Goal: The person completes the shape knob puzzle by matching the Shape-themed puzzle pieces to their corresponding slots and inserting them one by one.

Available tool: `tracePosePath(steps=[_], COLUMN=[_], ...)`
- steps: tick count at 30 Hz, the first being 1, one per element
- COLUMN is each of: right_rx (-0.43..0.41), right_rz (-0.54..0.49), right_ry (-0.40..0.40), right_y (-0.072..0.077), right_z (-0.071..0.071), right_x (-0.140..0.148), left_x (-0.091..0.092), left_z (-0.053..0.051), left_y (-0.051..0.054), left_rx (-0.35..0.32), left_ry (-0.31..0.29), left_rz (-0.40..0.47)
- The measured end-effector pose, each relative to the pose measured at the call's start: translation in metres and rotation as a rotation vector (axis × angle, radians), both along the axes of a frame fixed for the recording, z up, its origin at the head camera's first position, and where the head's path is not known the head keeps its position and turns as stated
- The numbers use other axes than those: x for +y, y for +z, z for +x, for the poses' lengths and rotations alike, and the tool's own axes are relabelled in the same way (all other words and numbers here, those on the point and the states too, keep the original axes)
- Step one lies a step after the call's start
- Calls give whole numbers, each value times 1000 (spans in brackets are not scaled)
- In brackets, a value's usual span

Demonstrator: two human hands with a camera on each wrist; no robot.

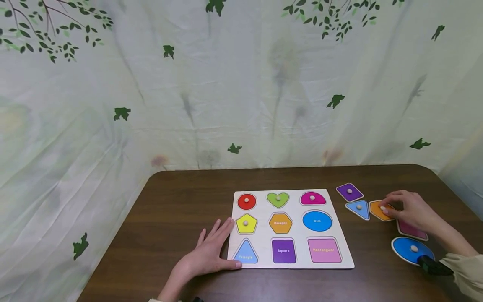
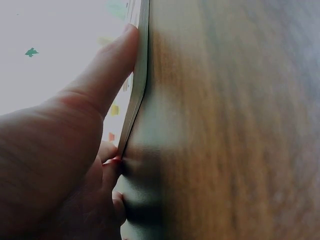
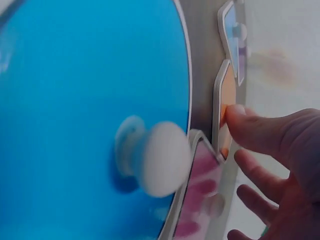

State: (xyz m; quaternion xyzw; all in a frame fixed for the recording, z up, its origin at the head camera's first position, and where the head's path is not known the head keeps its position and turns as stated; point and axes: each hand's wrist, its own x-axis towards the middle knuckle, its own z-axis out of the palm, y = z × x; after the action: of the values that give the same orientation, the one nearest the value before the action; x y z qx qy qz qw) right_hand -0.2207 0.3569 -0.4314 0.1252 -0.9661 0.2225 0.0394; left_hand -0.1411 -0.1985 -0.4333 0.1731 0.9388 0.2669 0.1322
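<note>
A white puzzle board [image 1: 262, 230] lies on the table. My left hand [image 1: 211, 253] rests at its left edge, fingers spread, thumb on the lower left corner; in the left wrist view the thumb of that hand [image 2: 55, 135] lies along the board's edge [image 2: 137, 95]. To the right of the board, my right hand [image 1: 415, 212] pinches the knob of the orange hexagon piece [image 1: 375, 209]. The right wrist view shows the thumb of my right hand [image 3: 295, 150] at the orange piece [image 3: 228, 90], which lies beside the pink piece [image 3: 200, 200]; the knob itself is hidden there.
Near the right hand lie a purple square piece [image 1: 345, 193], a light blue triangle piece [image 1: 356, 211], a pink rectangle piece [image 1: 411, 231] and a blue oval piece [image 1: 403, 247]. The board's top row holds red, green and magenta pieces; a yellow pentagon [image 1: 247, 228] sits below the red one.
</note>
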Motion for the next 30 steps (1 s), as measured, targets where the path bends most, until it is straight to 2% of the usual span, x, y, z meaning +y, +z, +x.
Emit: tracePosePath(steps=[6, 13, 19, 30], right_rx=[3, 86, 57, 111], right_rz=[3, -50, -59, -88], right_ry=[-16, 8, -12, 27], right_y=[4, 8, 9, 15], right_z=[5, 9, 13, 17], right_x=[-5, -20, -36, -65], left_x=[0, 0, 1, 1], left_z=[1, 1, 1, 2], left_y=[3, 5, 4, 5], left_rx=[2, -15, -18, -13], left_ry=[-4, 1, 5, 7], left_rz=[15, 22, 20, 21])
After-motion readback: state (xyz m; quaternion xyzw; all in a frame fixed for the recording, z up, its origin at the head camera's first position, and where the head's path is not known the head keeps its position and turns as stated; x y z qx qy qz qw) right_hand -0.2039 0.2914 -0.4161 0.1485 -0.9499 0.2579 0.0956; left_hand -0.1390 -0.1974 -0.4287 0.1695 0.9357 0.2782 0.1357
